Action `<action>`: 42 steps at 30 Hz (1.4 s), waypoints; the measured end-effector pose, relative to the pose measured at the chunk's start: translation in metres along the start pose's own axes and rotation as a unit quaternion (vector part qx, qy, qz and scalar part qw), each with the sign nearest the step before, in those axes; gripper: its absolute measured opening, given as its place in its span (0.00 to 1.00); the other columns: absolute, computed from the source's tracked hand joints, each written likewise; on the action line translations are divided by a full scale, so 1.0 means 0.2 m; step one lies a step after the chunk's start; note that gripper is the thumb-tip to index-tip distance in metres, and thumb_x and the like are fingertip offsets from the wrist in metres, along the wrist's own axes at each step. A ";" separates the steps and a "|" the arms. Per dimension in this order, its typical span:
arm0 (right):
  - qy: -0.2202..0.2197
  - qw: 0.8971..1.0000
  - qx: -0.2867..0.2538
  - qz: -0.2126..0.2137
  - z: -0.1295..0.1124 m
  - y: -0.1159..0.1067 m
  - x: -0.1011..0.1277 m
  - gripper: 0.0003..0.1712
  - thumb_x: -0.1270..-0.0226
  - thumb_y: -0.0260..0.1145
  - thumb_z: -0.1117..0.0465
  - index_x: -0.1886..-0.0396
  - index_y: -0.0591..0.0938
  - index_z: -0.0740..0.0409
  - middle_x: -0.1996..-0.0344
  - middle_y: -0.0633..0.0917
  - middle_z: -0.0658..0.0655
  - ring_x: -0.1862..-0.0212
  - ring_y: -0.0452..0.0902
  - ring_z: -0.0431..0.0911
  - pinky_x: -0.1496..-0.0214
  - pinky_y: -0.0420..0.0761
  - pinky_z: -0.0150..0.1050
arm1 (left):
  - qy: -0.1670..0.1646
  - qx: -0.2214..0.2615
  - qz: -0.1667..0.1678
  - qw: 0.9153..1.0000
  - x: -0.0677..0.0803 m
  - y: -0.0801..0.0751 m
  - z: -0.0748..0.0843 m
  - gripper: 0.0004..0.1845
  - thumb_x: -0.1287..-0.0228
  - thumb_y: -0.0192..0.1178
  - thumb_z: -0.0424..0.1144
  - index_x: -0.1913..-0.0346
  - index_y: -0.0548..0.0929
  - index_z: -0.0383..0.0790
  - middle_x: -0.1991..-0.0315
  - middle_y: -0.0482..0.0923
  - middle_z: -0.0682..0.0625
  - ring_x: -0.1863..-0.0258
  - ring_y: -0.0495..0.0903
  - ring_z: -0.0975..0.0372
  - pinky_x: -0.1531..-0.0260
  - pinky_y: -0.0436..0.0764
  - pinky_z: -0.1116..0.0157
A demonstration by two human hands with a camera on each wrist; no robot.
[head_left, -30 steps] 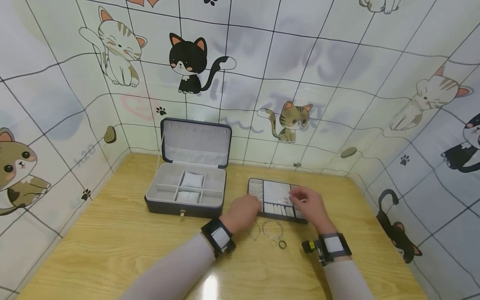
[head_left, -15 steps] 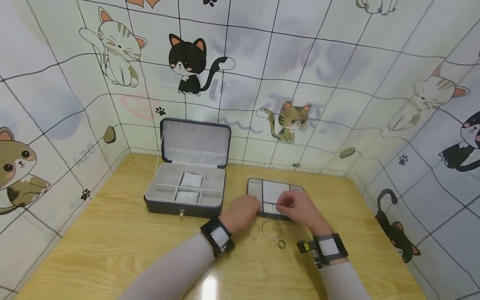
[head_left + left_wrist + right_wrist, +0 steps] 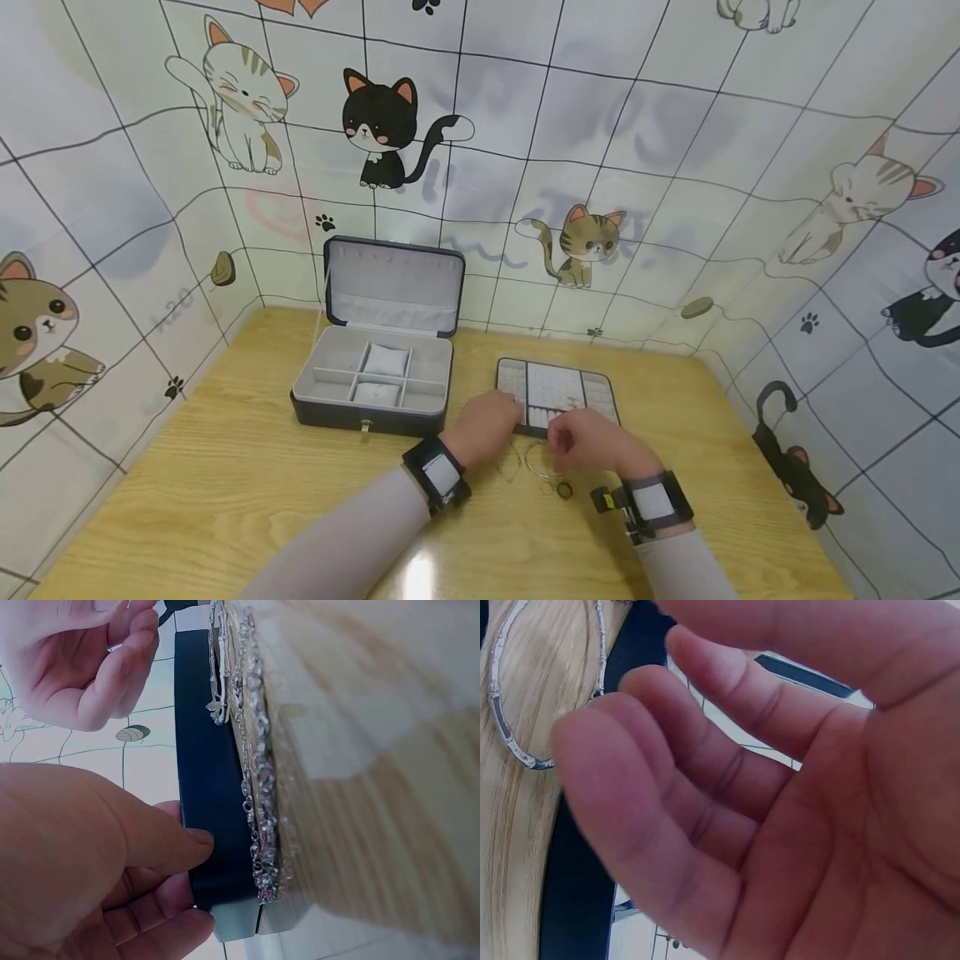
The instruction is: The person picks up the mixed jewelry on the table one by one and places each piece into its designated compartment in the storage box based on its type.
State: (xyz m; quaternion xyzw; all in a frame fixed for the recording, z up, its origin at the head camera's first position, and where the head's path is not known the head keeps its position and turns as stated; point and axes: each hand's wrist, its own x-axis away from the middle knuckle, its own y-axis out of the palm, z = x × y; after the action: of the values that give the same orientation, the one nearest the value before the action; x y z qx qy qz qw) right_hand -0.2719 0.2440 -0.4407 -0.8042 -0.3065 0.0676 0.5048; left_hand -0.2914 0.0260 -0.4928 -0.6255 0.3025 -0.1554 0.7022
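Tabletop [image 3: 225,500], tray [image 3: 600,392] edge, left hand [image 3: 487,425]

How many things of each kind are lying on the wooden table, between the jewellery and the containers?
Jewellery box, open: 1
Insert tray: 1
Bangle: 1
Chain bracelet: 1
Small rings: 2
Total: 6
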 end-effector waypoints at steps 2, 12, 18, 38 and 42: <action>0.008 1.000 0.003 -0.003 -0.02 0.01 0.00 0.13 0.48 0.76 0.70 0.73 0.81 0.49 0.76 0.80 0.45 0.70 0.75 0.42 0.66 0.77 0.37 | 0.000 -0.002 0.000 1.000 0.00 0.00 0.00 0.07 0.28 0.61 0.33 0.61 0.87 0.49 0.63 0.86 0.53 0.60 0.84 0.60 0.64 0.83 0.64; 0.070 0.997 0.026 -0.035 -0.06 0.05 0.01 0.15 0.54 0.77 0.69 0.82 0.81 0.47 0.82 0.81 0.45 0.77 0.74 0.41 0.73 0.75 0.37 | 0.004 -0.025 0.010 1.000 -0.01 0.01 -0.01 0.08 0.27 0.61 0.34 0.62 0.87 0.49 0.63 0.87 0.54 0.61 0.85 0.61 0.65 0.84 0.64; 0.111 0.992 0.047 -0.037 -0.08 0.08 0.00 0.16 0.58 0.81 0.68 0.82 0.81 0.49 0.82 0.81 0.47 0.78 0.74 0.42 0.74 0.74 0.37 | 0.002 -0.015 0.008 1.000 -0.01 0.01 -0.01 0.07 0.27 0.61 0.35 0.61 0.87 0.49 0.63 0.87 0.54 0.61 0.84 0.61 0.64 0.84 0.64; 0.153 0.986 0.046 -0.039 -0.10 0.12 -0.01 0.21 0.60 0.74 0.72 0.92 0.71 0.49 0.92 0.67 0.43 0.85 0.61 0.40 0.80 0.62 0.34 | -0.006 -0.004 -0.006 1.000 -0.01 0.00 -0.01 0.08 0.25 0.60 0.36 0.60 0.88 0.49 0.62 0.87 0.54 0.61 0.85 0.62 0.65 0.84 0.65; 0.166 0.984 0.049 -0.042 -0.10 0.12 -0.01 0.22 0.60 0.72 0.73 0.92 0.69 0.48 0.92 0.65 0.43 0.85 0.59 0.40 0.80 0.60 0.34 | -0.007 -0.004 -0.011 1.000 -0.01 0.01 -0.01 0.08 0.24 0.59 0.36 0.59 0.88 0.49 0.62 0.87 0.54 0.61 0.84 0.62 0.64 0.84 0.65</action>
State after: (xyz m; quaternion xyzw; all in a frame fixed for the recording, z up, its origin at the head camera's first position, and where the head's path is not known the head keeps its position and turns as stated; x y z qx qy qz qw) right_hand -0.2544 0.2210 -0.4520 -0.7650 -0.2479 -0.0732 0.5899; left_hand -0.2947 0.0266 -0.4943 -0.6322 0.2916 -0.1576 0.7003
